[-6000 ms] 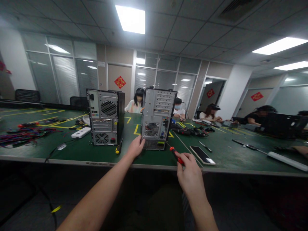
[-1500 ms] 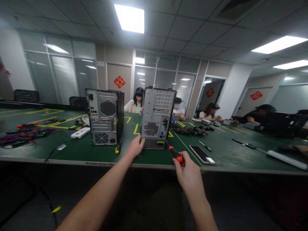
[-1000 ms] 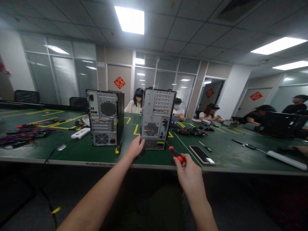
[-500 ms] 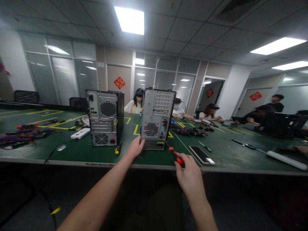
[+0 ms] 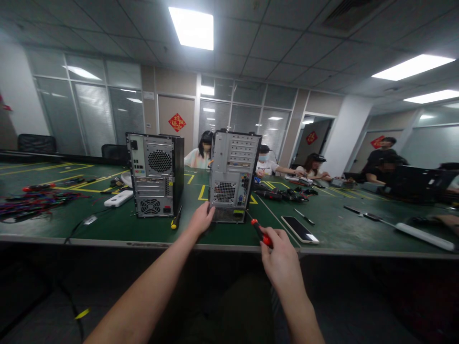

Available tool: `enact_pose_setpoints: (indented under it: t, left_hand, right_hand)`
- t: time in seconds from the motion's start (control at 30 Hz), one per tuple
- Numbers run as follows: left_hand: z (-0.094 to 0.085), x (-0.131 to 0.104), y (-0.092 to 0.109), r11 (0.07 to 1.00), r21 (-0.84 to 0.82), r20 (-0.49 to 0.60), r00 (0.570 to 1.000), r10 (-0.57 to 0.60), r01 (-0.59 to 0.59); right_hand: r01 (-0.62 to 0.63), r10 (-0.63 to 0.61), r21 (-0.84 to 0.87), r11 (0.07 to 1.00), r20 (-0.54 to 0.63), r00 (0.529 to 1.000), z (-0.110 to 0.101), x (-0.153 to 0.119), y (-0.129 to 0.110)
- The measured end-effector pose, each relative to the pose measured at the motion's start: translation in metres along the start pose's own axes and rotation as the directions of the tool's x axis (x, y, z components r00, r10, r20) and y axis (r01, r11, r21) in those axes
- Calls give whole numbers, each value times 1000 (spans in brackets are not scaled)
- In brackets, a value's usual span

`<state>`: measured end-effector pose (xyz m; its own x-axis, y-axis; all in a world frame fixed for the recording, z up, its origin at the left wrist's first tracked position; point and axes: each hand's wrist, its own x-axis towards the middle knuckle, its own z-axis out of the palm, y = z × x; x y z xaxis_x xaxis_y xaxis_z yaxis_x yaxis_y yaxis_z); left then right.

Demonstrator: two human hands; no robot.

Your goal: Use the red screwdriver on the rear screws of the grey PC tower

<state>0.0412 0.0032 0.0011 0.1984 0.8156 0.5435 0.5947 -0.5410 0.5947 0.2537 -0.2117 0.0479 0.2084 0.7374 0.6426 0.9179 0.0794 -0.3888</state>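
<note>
A grey computer case point(image 5: 234, 152) stands upright on the green table, its rear panel toward me. My left hand point(image 5: 201, 219) grips the lower left edge of this case, thumb on the rear side and the other fingers partly hidden. In my right hand point(image 5: 281, 251) is a red and black screwdriver point(image 5: 256, 226), its handle held between thumb and fingers. The screwdriver's thin shaft points at the lower right corner of the rear panel; whether the tip sits in a screw is too small to tell.
To the left stands a second computer case point(image 5: 152, 188), with a yellow-black screwdriver point(image 5: 175, 219) beside it. A phone point(image 5: 299, 229) lies right of my right hand. Bundled cables point(image 5: 34, 200), a white power strip point(image 5: 119, 198) and black cables point(image 5: 290, 195) are about. Several people sit across the table.
My hands, the screwdriver and the case hold nearly the same places. At the far right, a standing person has shifted left, and a seated person across the table has stretched out an arm.
</note>
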Motion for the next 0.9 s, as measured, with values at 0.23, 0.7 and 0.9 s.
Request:
enact_pose_setpoints:
  t: [0.23, 0.7, 0.9]
  left_hand:
    - [-1, -1, 1, 1000, 22, 6, 1000, -10, 9]
    - [1, 0, 0, 1000, 22, -1, 1000, -14, 14]
    - [-1, -1, 2, 1000, -4, 9, 1000, -15, 15]
  right_hand:
    - [-130, 127, 86, 988, 39, 991, 3, 2, 0]
    - [-18, 18, 5, 1000, -23, 1000, 2, 1, 4]
    - [-128, 127, 86, 988, 16, 992, 3, 1, 0]
